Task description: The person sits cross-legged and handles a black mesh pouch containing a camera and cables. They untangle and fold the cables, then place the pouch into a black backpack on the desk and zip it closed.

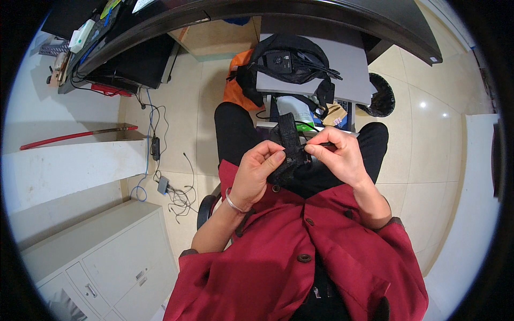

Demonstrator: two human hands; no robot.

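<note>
Over my lap, my left hand pinches the edge of a black woven strap between thumb and fingertips. Dark mesh-like material hangs below it, partly hidden by the hand. On the strap's other side, my right hand grips a thin black cable between thumb and forefinger. The cable's end meets the strap; whether it is fixed there cannot be made out. Just beyond, in an open drawer, lie a white and green packet and a brown paper packet.
A black mesh bag with cables lies on the grey cabinet top, under the dark desk edge. An orange bag stands beside it, a lined bin to the right. Loose cables lie on the floor, left.
</note>
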